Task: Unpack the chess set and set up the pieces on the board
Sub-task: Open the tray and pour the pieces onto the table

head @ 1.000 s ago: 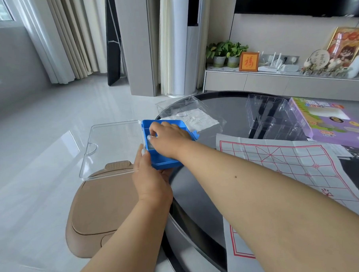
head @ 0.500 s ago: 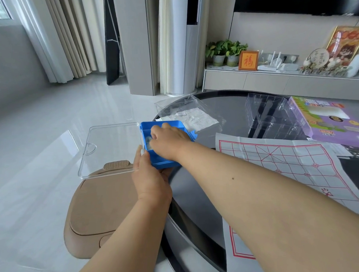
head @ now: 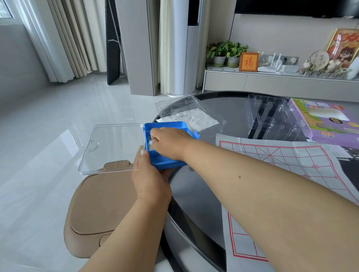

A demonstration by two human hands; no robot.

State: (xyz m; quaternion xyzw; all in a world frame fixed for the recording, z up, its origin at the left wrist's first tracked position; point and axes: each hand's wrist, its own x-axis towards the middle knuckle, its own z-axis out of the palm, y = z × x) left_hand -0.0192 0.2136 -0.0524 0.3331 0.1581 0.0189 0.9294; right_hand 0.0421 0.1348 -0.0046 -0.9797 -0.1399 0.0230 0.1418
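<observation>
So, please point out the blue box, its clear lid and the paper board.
blue box (head: 165,164): head view, near side wall.
clear lid (head: 113,147): head view, middle of the open panel.
paper board (head: 278,164): head view, red grid.

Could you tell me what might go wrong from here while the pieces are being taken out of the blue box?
The blue box sits at the table edge, its clear lid hanging over the floor; if the left hand loses its grip, it could tip off. Pieces pulled out by the right hand might drop and roll away.
</observation>
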